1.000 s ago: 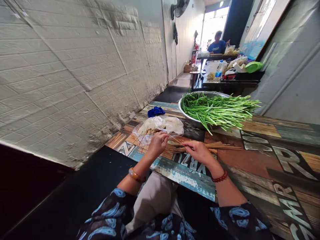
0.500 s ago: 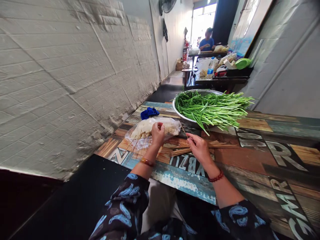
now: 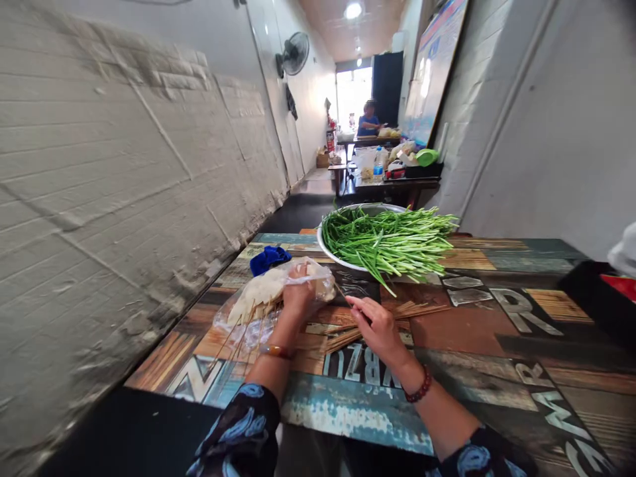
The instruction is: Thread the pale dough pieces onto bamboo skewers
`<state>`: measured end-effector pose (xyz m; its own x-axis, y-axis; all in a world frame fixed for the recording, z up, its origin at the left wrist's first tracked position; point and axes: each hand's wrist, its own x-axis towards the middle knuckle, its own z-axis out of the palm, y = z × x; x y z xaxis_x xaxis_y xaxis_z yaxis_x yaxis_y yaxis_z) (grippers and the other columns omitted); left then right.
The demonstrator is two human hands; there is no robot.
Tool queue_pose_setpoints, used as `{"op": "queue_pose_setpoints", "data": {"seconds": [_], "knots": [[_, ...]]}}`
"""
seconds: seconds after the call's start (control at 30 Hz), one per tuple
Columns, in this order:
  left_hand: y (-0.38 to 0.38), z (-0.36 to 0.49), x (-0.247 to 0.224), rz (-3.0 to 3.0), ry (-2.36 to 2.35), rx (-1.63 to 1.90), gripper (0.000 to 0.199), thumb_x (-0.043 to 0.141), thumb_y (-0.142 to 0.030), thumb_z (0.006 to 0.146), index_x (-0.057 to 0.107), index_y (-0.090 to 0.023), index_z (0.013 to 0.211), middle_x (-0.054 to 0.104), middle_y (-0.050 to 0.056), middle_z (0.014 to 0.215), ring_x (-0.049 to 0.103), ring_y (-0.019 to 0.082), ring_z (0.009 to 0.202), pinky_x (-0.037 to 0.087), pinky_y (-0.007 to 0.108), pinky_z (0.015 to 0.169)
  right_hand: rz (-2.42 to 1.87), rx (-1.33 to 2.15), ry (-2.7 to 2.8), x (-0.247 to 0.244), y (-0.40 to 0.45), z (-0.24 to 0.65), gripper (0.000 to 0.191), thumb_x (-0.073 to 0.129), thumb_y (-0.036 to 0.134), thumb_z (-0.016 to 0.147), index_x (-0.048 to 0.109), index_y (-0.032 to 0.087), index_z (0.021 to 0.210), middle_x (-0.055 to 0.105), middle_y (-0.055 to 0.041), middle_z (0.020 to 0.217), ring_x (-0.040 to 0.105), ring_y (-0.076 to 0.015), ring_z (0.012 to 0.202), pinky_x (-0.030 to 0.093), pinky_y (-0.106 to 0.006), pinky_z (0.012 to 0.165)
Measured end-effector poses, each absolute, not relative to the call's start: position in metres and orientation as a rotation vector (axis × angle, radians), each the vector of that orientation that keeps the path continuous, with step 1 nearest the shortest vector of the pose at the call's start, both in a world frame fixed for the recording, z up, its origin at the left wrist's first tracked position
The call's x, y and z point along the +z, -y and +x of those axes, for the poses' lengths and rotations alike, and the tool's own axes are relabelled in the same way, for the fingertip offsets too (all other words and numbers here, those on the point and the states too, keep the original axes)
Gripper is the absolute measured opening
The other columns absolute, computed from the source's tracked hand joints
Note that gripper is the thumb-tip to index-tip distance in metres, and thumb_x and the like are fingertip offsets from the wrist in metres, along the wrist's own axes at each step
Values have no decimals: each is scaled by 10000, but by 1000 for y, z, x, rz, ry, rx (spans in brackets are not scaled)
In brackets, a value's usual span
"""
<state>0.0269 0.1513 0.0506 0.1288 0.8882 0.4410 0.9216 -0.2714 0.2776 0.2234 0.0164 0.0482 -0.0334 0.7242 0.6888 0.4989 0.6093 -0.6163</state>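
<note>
A clear plastic bag [image 3: 318, 278] with pale, flat pieces of food [image 3: 261, 296] lies on the table. Thin wooden skewers [image 3: 243, 331] stick out of the pieces on its near side. My left hand [image 3: 298, 298] reaches into the bag's mouth, its fingers curled and partly covered by the film; what they grip is hidden. Just to the right, my right hand [image 3: 375, 324] pinches one thin skewer [image 3: 340, 290], which points up and left toward the bag. Beneath and beside this hand lies a bundle of loose skewers [image 3: 417, 309].
Behind the bag stands a metal bowl [image 3: 325, 246] heaped with long green stalks [image 3: 397, 242]. A blue cloth [image 3: 268, 260] lies left of it. A dark box [image 3: 596, 291] is at the right edge. Farther back, a person in blue [image 3: 368, 124] sits at another table.
My left hand has gone from above the bag into its mouth, under the film. My right hand still holds the skewer near the bag. The head view has tilted up and turned right.
</note>
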Motion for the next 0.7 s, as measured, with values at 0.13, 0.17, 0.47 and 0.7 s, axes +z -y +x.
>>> {"op": "queue_pose_setpoints", "data": {"seconds": [0.13, 0.17, 0.47, 0.7], "knots": [[-163, 28, 47, -2271, 1830, -789, 536, 435, -217, 887, 474, -60, 1398, 546, 223, 1372, 507, 303, 1294, 403, 423, 1061, -1023, 233, 1701, 49, -17, 221, 315, 471, 160, 960, 673, 212, 1197, 735, -75, 992, 697, -181, 897, 572, -306, 810], [-164, 28, 45, -2276, 1840, -748, 530, 438, -219, 887, 481, -63, 1392, 565, 226, 1348, 539, 304, 1260, 422, 419, 1039, -1025, 231, 1705, 50, -17, 220, 319, 469, 159, 960, 673, 216, 1198, 733, -74, 988, 696, -182, 895, 572, -308, 812], [-161, 5, 34, -2301, 1799, -699, 452, 408, -263, 909, 558, -78, 1294, 615, 224, 1282, 615, 304, 1165, 469, 409, 969, -1035, 232, 1755, 50, -13, 223, 335, 454, 168, 963, 667, 221, 1215, 722, -77, 947, 687, -185, 855, 575, -314, 780], [-160, -8, 39, -2373, 1755, -612, 410, 408, -308, 928, 620, -94, 1207, 659, 211, 1205, 616, 293, 1159, 455, 412, 999, -986, 238, 1781, 51, -11, 220, 318, 476, 151, 954, 670, 211, 1200, 723, -73, 939, 688, -182, 856, 573, -311, 787]]}}
